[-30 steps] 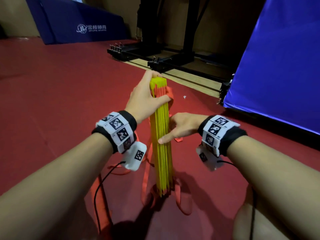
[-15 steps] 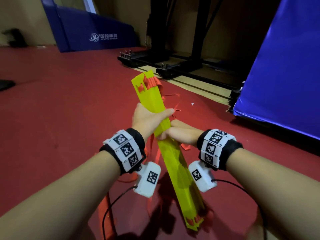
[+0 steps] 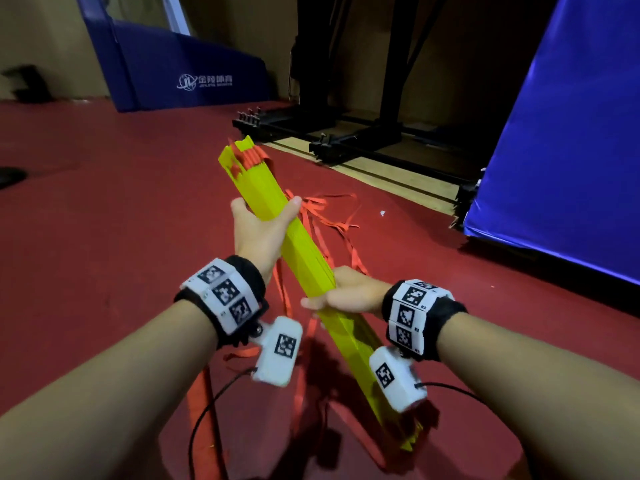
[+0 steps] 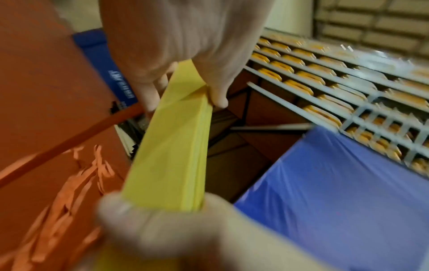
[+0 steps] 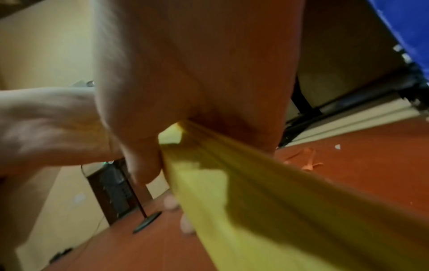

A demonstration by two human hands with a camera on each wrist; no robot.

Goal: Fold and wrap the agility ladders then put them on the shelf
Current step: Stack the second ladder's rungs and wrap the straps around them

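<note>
Fingers (image 3: pixel 242 206) of both hands clasp flat, stacked yellow plastic ladder slats (image 3: pixel 308 268).

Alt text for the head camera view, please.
Both hands grip a tilted bundle of yellow ladder slats above a red floor: left hand higher up, right hand lower. Loose red straps trail below, beside a blue mat.

Both forearms reach forward, each wrist wrapped in a marker band. The left hand (image 3: pixel 258 230) sits farther out and higher, palm up, thumb and fingers curled around the yellow bundle (image 3: pixel 304 261). The right hand (image 3: pixel 349 294) sits nearer and lower, fingers clamped around the same bundle from the right
</note>
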